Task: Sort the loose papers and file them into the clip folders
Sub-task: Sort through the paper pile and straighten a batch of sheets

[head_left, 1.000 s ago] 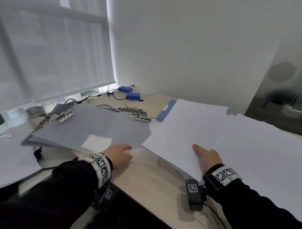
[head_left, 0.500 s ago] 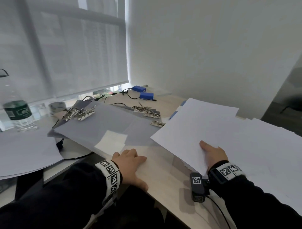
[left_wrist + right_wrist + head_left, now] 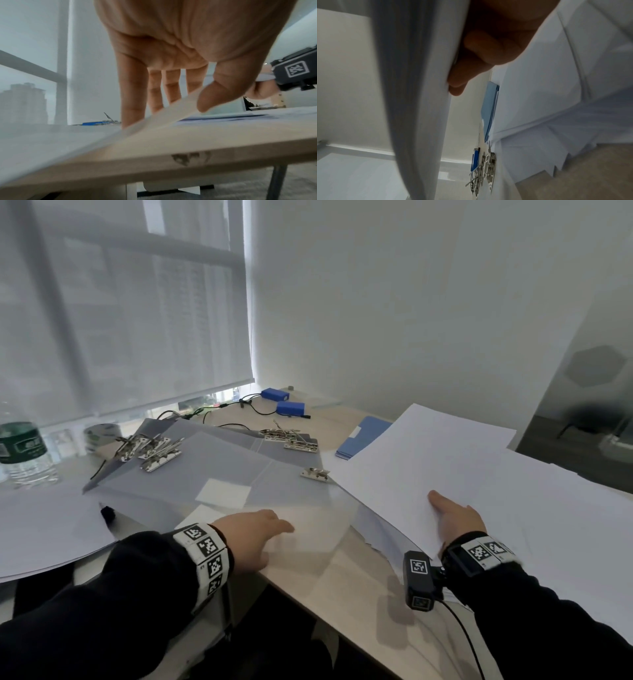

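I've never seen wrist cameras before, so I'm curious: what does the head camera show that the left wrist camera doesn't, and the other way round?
Only the head view shows the water bottle, the grey clip folders spread open, and the right hand holding a lifted white paper stack.

Only the left wrist view shows the left hand's underside: thumb and fingers pinching a thin translucent sheet, plus the desk's front edge.

Both show the left hand at that sheet and a blue battery pack.
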`<state>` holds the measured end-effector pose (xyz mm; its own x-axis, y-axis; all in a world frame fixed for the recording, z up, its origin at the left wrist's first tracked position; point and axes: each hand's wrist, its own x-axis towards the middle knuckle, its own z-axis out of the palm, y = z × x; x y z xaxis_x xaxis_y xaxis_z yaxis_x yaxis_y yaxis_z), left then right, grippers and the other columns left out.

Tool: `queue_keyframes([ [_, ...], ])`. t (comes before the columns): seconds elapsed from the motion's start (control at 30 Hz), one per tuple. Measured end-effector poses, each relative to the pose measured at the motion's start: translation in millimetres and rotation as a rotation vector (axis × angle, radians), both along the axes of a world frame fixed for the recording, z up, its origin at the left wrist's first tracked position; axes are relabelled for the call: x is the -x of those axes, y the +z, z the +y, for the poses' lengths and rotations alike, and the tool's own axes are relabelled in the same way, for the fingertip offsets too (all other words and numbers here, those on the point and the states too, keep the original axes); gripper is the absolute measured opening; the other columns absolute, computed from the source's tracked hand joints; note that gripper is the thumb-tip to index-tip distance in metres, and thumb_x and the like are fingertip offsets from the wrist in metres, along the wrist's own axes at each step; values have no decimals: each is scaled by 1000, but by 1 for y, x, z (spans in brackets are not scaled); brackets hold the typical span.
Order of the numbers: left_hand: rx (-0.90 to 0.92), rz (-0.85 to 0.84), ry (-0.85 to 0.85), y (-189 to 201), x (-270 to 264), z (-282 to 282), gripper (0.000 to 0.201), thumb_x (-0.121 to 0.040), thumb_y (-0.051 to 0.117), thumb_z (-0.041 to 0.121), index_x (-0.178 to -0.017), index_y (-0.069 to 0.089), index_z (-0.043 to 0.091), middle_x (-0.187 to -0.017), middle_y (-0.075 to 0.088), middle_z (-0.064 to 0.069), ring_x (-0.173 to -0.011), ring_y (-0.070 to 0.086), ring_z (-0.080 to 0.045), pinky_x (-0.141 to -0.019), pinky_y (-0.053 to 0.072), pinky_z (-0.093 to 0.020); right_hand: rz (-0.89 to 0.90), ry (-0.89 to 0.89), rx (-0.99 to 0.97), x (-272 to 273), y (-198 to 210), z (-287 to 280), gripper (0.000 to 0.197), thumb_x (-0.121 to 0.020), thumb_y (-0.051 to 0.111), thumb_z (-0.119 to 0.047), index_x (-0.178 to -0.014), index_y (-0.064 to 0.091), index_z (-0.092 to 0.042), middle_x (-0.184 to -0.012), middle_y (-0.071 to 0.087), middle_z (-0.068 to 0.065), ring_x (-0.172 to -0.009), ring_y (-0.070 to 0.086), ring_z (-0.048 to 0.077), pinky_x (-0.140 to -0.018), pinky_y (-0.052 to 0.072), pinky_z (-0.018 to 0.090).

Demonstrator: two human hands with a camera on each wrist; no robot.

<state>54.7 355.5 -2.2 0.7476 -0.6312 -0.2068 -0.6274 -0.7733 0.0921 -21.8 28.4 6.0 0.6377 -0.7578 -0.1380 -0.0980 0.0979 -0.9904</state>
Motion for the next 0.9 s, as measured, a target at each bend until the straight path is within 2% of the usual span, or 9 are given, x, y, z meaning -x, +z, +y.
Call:
queue_keyframes([
  [0.1,18,-49,116,9,1,0,68,-93,44,22,-153,20,40,-157,33,8,-138,42,-19,-112,36,-33,6,-13,13,7,4,-7,65,-85,73,-29,-132,47,8,-110,57,9,-115,57,32,-106,40,38],
  [0.3,179,-86,298,27,-3,-1,61,-96,31,20,-152,22,42,-156,38,2,-137,43,-23,-111,37,-35,17,-32,26,20,3,-17,44,-79,76,-35,-107,56,-8,-111,65,11,-97,60,28,-101,45,38],
  [0.37,210,-86,289,31,1,-6,61,-97,31,19,-152,21,44,-157,36,5,-139,41,-21,-112,35,-34,23,-50,18,24,3,-19,67,-72,79,-44,-118,56,0,-111,64,8,-101,61,28,-103,45,40],
  [0.43,209,-73,236,33,9,-16,61,-98,30,20,-153,19,45,-159,31,9,-142,37,-19,-115,33,-34,2,-64,-10,24,-1,-28,101,-53,79,-59,-129,53,1,-116,65,7,-105,63,30,-103,46,42],
  [0.53,139,-65,134,26,23,-41,60,-99,30,24,-154,16,42,-161,26,11,-144,33,-17,-115,31,-35,-37,-84,-42,24,-9,-47,109,-40,77,-66,-128,57,-5,-113,69,7,-101,66,30,-100,49,43],
  [0.63,91,-58,17,18,42,-73,59,-98,32,30,-154,17,41,-160,28,10,-142,36,-20,-113,33,-36,-83,-85,-25,36,6,-46,74,-52,82,-52,-109,67,-8,-100,73,3,-94,69,28,-97,51,44],
  [0.7,66,-49,-60,14,54,-96,60,-96,36,35,-153,19,41,-159,29,10,-142,36,-19,-114,32,-36,-92,-74,-17,47,14,-47,48,-64,83,-41,-97,64,-11,-98,72,2,-95,69,28,-97,51,45],
  [0.73,49,-49,-95,12,60,-107,61,-95,39,39,-153,20,41,-159,30,10,-142,35,-18,-115,32,-37,-84,-72,-14,52,18,-47,46,-66,82,-41,-95,60,-13,-99,70,2,-96,68,28,-98,51,45],
  [0.9,5,-16,-236,12,91,-156,67,-87,51,53,-149,30,39,-150,45,4,-135,45,-23,-109,40,-39,-21,-88,20,79,18,-66,69,-83,75,-31,-136,43,2,-107,58,7,-100,62,30,-97,49,41],
])
